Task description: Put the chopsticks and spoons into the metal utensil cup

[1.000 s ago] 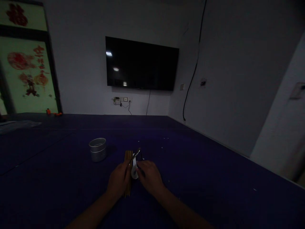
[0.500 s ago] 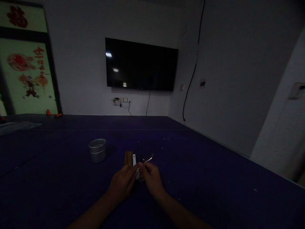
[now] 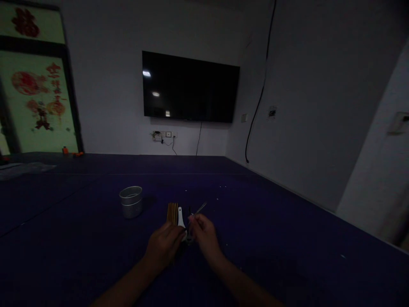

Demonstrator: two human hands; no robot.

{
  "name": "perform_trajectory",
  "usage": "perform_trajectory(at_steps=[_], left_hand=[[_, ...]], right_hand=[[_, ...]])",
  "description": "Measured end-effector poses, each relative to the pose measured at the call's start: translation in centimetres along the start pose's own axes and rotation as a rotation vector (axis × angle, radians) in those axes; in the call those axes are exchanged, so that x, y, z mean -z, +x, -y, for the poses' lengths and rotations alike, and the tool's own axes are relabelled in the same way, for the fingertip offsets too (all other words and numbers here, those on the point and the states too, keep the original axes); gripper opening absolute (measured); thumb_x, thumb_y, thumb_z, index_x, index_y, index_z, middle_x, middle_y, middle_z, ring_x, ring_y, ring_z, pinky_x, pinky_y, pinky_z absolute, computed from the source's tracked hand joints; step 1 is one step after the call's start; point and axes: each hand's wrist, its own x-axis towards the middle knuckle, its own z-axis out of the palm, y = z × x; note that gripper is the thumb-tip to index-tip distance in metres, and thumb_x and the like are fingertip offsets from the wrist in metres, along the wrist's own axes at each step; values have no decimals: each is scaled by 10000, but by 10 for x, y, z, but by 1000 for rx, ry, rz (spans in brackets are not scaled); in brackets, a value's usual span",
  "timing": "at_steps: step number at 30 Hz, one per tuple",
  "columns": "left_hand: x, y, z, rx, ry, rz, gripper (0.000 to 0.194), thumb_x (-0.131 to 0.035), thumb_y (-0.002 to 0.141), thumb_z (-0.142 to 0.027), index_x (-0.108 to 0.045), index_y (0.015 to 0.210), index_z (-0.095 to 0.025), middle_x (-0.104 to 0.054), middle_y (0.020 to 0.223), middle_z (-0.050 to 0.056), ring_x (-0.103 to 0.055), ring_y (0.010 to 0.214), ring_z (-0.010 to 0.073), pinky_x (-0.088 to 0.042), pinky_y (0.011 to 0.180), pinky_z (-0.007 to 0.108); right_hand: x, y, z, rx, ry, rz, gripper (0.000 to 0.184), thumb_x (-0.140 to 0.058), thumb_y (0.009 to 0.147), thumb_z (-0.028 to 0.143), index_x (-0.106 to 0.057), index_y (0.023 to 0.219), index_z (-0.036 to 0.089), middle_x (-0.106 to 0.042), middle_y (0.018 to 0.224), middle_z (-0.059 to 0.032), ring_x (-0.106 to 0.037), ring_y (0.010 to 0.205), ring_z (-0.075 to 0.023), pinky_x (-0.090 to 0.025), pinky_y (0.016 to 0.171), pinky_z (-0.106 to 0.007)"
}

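My right hand (image 3: 206, 236) pinches a slim shiny metal utensil (image 3: 201, 208), its far end pointing up and to the right; its exact kind is too dim to tell. Just to the left, my left hand (image 3: 163, 243) is closed over the lower part of a row of brown chopsticks (image 3: 172, 212), fingertips pressed together by a white spoon (image 3: 180, 216). What those fingertips grip, if anything, is hidden. The spoon lies beside the chopsticks, handle away from me. A small dark item, partly covered, lies between the hands.
A round metal cup-like container (image 3: 131, 202) stands left of the chopsticks on the dark blue surface (image 3: 79, 238). Small white scraps dot the surface. Farther off are clear plastic wrapping (image 3: 24, 170) and orange items (image 3: 78, 154). A black cable (image 3: 258, 104) hangs by the right wall.
My hands have drawn slightly apart. The left fingertips have come away from the shiny utensil, which stays in my right hand and has turned a little.
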Motion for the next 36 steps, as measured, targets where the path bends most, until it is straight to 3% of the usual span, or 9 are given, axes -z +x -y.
perform_trajectory(at_steps=[5, 11, 14, 18, 25, 36], left_hand=[[2, 2, 1, -22, 4, 10, 220, -396, 928, -227, -599, 854, -184, -632, 686, 23, -573, 622, 130, -453, 547, 214], [3, 3, -1, 20, -33, 39, 202, -405, 916, -217, -598, 867, -186, -647, 734, 31, -595, 673, 138, -466, 578, 229], [4, 3, -3, 44, -35, 38, 198, -412, 909, -209, -597, 845, -182, -643, 725, 30, -600, 680, 142, -469, 584, 231], [3, 2, -2, 93, -43, 66, 186, -420, 895, -181, -603, 866, -183, -643, 729, 28, -606, 684, 141, -469, 584, 227], [-1, 0, 1, 113, -41, 73, 192, -419, 896, -198, -606, 852, -191, -645, 726, 29, -609, 678, 141, -479, 586, 226], [4, 3, -1, 177, -70, 67, 195, -430, 884, -222, -611, 818, -196, -643, 703, 28, -616, 676, 146, -482, 561, 229]], right_hand=[[-3, -4, -2, -43, -5, 96, 425, -523, 789, 568, -592, 658, 169, -475, 470, 46, -442, 426, -103, -335, 441, -213], [9, 10, -10, 19, -48, -29, 410, -479, 811, 536, -645, 762, 164, -599, 623, -8, -534, 526, -137, -395, 476, -222], [21, 20, -15, 91, -264, -77, 459, -376, 871, 506, -668, 841, 154, -639, 681, -36, -566, 585, -160, -415, 515, -236], [34, 30, -21, 124, -625, -63, 426, -363, 881, 384, -693, 767, 141, -669, 677, -59, -593, 629, -180, -415, 559, -245], [38, 29, -28, 40, -890, 5, 342, -488, 821, 287, -688, 570, 168, -662, 579, -53, -593, 539, -157, -361, 520, -231], [30, 25, -27, -67, -1172, 76, 312, -494, 871, 324, -737, 715, 206, -723, 743, -89, -672, 699, -185, -396, 583, -230]])
